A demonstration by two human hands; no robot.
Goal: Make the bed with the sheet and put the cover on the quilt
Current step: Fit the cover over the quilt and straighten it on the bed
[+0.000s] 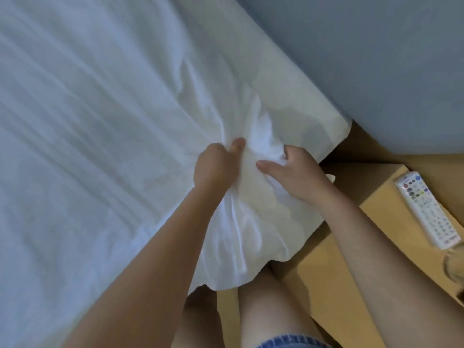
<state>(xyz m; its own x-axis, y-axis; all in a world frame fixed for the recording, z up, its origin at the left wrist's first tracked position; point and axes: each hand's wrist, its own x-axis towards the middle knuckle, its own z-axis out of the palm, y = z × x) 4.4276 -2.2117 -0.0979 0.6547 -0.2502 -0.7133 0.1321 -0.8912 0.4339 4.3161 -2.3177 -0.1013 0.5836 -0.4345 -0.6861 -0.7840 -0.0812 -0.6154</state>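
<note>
Sheet point(100, 121) in the grip of left hand point(216, 167) and right hand point(298, 177), beside wooden nightstand point(376, 209), remote point(426, 209), blue-grey wall point(351, 59).

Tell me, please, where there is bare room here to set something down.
The nightstand has a bare strip between the remote and its bed-side edge. The flat sheet left of the left hand is open. The bed corner is crowded: left and right hand grip bunched sheet there.

Head camera, steeply down, near sheet point(75, 121)
</note>
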